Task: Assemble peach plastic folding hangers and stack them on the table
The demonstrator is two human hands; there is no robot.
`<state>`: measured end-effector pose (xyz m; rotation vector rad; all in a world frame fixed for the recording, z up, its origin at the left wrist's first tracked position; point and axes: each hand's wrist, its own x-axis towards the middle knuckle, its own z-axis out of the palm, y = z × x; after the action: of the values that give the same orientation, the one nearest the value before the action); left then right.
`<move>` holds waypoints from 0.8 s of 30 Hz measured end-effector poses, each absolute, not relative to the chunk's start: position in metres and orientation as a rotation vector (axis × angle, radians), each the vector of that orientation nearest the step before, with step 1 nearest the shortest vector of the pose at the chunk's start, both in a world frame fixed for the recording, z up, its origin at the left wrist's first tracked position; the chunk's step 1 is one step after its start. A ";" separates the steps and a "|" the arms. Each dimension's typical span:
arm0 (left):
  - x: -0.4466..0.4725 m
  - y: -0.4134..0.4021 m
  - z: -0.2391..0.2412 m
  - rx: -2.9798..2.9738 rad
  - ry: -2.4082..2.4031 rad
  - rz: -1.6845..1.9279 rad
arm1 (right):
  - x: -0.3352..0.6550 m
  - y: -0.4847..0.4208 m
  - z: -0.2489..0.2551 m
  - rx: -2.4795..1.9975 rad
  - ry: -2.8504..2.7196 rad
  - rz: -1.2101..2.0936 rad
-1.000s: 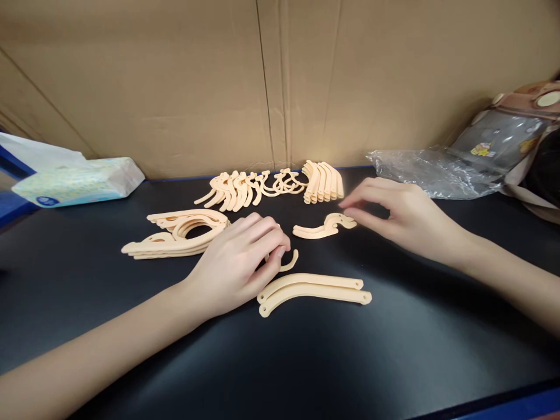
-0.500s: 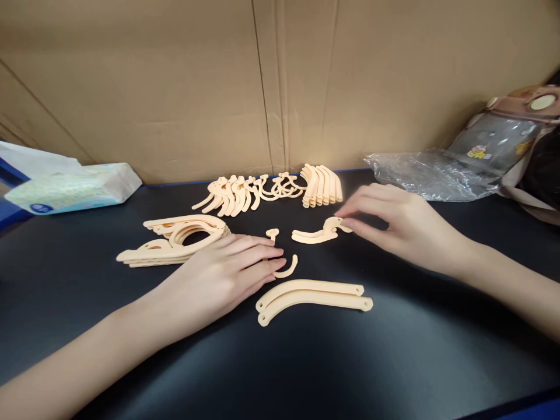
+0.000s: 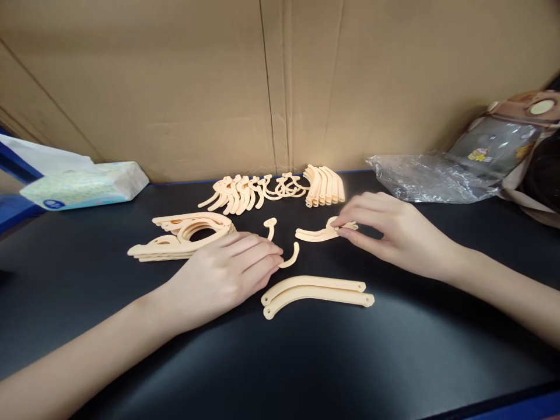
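My left hand (image 3: 227, 271) lies flat on the black table (image 3: 306, 361), its fingertips pressing on a small peach hook piece (image 3: 280, 248). My right hand (image 3: 389, 233) pinches the right end of a curved peach piece (image 3: 319, 232) that rests on the table. Two long curved peach arms (image 3: 315, 291) lie side by side just in front of both hands. A stack of larger peach pieces (image 3: 184, 236) sits right behind my left hand.
Rows of several small peach parts (image 3: 271, 186) stand along the cardboard wall (image 3: 271, 81). A tissue pack (image 3: 83, 184) lies at the back left. Crumpled clear plastic (image 3: 429, 175) and a bag (image 3: 511, 140) are at the back right.
My left hand has flattened out over the hook piece. My right hand's fingers have closed onto the end of the curved piece.
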<state>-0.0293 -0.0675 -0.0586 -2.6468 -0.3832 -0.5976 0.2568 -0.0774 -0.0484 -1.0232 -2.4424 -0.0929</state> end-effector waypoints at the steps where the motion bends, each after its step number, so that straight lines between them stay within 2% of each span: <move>1: -0.029 -0.069 -0.058 -2.646 -0.386 -0.615 | 0.256 -0.078 -0.049 -1.005 -2.443 -0.091; 10: -0.025 -0.081 -0.053 -2.646 -0.213 -0.755 | 0.242 -0.089 -0.053 -0.839 -2.451 -0.111; 24: -0.013 -0.109 -0.053 -2.583 -0.039 -0.550 | 0.230 -0.102 -0.053 -0.735 -2.506 0.038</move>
<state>-0.0130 -0.1091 -0.0531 -2.5829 -0.0388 -0.5504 0.2298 -0.1021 -0.0533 -0.7346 -2.5058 0.0381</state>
